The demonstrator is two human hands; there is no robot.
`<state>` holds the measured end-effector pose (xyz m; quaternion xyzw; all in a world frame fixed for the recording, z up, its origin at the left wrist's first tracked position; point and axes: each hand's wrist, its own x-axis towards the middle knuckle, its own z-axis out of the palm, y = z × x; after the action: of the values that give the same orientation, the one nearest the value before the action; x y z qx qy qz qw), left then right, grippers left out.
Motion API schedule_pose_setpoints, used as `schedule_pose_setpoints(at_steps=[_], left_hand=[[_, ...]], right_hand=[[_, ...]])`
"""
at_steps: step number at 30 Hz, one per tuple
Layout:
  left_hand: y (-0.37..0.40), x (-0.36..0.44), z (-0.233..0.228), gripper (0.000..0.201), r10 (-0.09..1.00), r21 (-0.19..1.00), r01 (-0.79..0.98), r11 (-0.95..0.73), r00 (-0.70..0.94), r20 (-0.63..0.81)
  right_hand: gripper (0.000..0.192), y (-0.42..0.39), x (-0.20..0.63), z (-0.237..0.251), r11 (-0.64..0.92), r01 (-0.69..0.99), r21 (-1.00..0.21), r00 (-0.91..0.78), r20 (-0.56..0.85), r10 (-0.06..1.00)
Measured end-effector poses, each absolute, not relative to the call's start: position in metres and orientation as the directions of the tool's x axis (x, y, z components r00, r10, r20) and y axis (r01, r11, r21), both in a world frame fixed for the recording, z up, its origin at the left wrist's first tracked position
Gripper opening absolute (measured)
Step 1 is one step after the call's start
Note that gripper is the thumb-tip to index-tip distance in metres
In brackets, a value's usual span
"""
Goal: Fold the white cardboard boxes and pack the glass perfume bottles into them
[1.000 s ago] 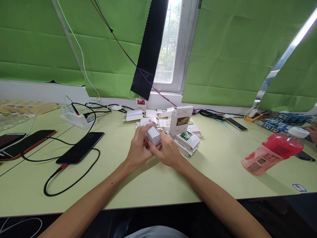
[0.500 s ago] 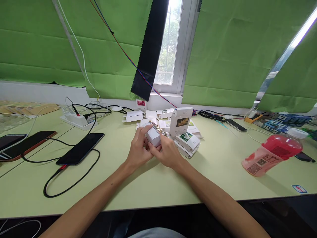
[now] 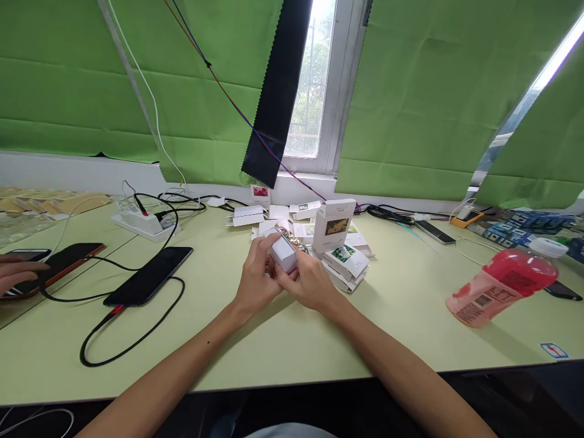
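Observation:
Both my hands hold one small white box [image 3: 283,252] just above the pale green table [image 3: 283,340], at its middle. My left hand [image 3: 256,277] grips the box's left side with the thumb on top. My right hand [image 3: 311,280] closes on its right and lower side. Something small and gold-coloured shows just behind the box. Right behind my hands an upright white carton with a dark picture [image 3: 334,225] stands beside a stack of flat white cartons [image 3: 345,261].
A black phone [image 3: 148,275] on a looped black cable lies at the left, near a white power strip [image 3: 143,223]. Another person's hand [image 3: 16,272] rests on a phone at the far left. A tilted pink bottle [image 3: 502,283] lies at the right.
My hands have hardly moved on the white box. Another person's hand has come into view at the far left edge, on the phone there.

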<state>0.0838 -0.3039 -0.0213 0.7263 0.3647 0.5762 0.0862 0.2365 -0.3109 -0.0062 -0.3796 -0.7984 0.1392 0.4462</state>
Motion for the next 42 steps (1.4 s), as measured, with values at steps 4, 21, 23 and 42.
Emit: schedule_pose_setpoints(at_steps=[4,21,23,42], left_hand=[[-0.304,0.083,-0.02,0.068,0.623,0.533,0.438,-0.724,0.083,0.778],[-0.306,0.084,-0.013,0.075,0.675,0.64,0.28,-0.715,0.04,0.737],[-0.306,0.084,-0.01,0.077,0.694,0.669,0.243,-0.702,0.027,0.719],[-0.3,0.074,-0.007,0.059,0.848,0.843,-0.102,-0.529,-0.012,0.53]], right_hand=[[0.032,-0.31,0.236,-0.007,0.654,0.46,-0.6,-0.301,0.588,0.751],[0.059,-0.304,0.24,-0.01,0.674,0.377,-0.635,-0.36,0.57,0.738],[0.06,-0.303,0.241,-0.011,0.665,0.371,-0.649,-0.353,0.563,0.747],[0.058,-0.308,0.243,-0.008,0.684,0.369,-0.63,-0.37,0.576,0.729]])
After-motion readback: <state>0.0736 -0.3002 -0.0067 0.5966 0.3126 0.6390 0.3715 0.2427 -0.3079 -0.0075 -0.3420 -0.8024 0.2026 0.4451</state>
